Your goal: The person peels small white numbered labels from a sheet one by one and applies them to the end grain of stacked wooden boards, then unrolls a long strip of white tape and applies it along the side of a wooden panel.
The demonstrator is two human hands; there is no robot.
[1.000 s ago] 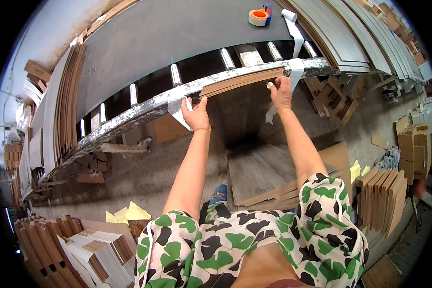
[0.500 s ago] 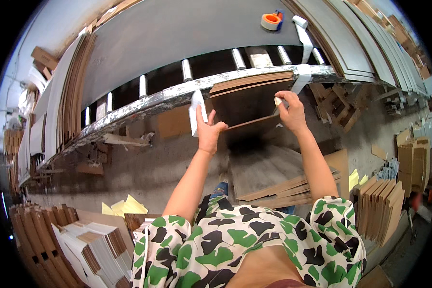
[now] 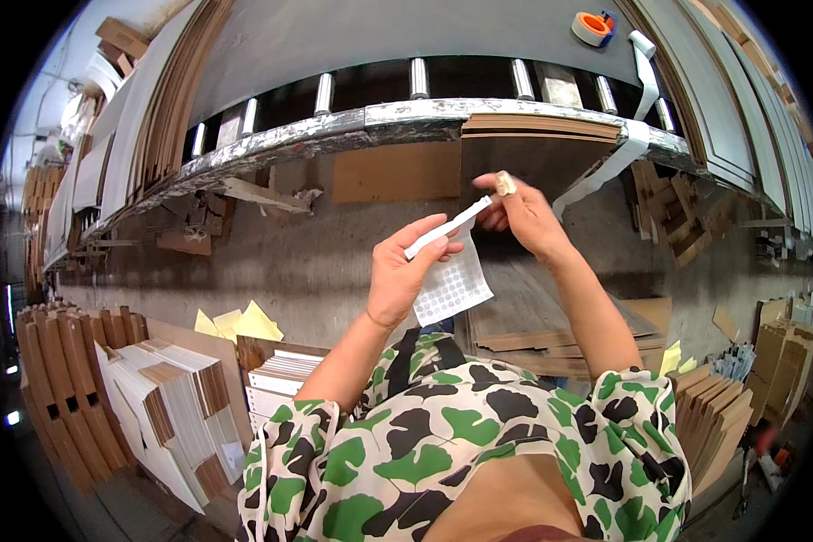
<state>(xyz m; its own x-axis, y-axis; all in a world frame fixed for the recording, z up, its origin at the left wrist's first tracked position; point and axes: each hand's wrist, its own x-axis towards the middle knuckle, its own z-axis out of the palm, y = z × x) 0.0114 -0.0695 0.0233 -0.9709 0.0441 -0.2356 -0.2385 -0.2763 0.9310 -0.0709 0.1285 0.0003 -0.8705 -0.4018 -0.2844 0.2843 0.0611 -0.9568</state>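
Observation:
In front of me, my left hand [image 3: 408,271] is closed on a white sticker sheet [image 3: 453,287] with rows of small grey round dots. The sheet's upper edge is folded over into a narrow strip that slants up to the right, and its lower part hangs below my fingers. My right hand [image 3: 526,215] is beside the upper end of this strip, its fingers bent and partly smeared by motion. A pale wrap covers one of its digits. Whether those fingers pinch anything is unclear. Beyond the hands, a few stacked brown boards [image 3: 542,128] lie at the table's near edge.
The roller table [image 3: 397,125] has a dark grey panel [image 3: 361,41] on it. A tape roll [image 3: 593,29] in a blue holder rests at its far right, near a hanging white strip [image 3: 605,172]. Brown boards [image 3: 551,341] are stacked below me; white panels [image 3: 158,420] stand lower left.
My left hand has brought the sticker sheet in from beside the boards toward my body. My right hand has left the boards' right side and come close to the sheet. The view has shifted.

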